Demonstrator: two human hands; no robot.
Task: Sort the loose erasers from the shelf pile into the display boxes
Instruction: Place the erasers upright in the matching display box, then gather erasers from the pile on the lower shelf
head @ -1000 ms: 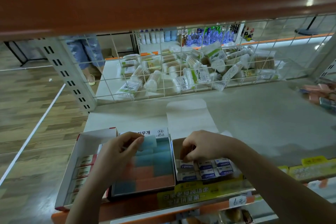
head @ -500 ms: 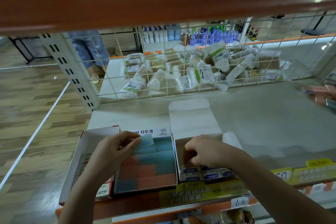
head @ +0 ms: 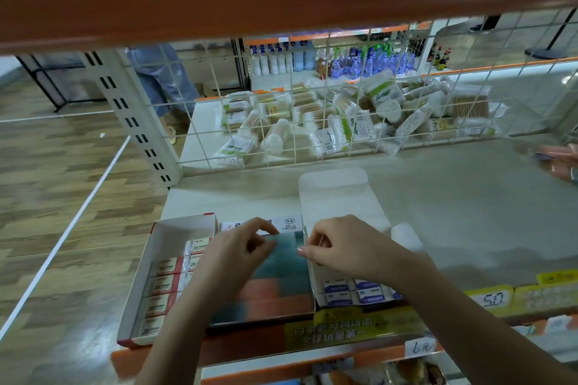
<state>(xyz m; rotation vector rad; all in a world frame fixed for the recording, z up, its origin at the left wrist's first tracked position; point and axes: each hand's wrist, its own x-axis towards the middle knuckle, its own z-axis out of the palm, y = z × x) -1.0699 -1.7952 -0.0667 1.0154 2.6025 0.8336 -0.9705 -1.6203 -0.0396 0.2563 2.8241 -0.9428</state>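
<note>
Over the middle display box [head: 308, 297], both hands, left hand [head: 240, 255] and right hand [head: 344, 247], pinching one translucent teal eraser [head: 286, 247].

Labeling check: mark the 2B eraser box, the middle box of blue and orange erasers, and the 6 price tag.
2B eraser box [head: 175, 230]: head view, bare inner back wall.
middle box [head: 294, 223]: head view, printed back flap.
6 price tag [head: 419, 347]: head view, handwritten face.

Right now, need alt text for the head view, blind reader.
Both hands, left hand and right hand, meet over the middle display box of teal and orange erasers, between a 2B eraser box and a blue-label eraser box.
</note>
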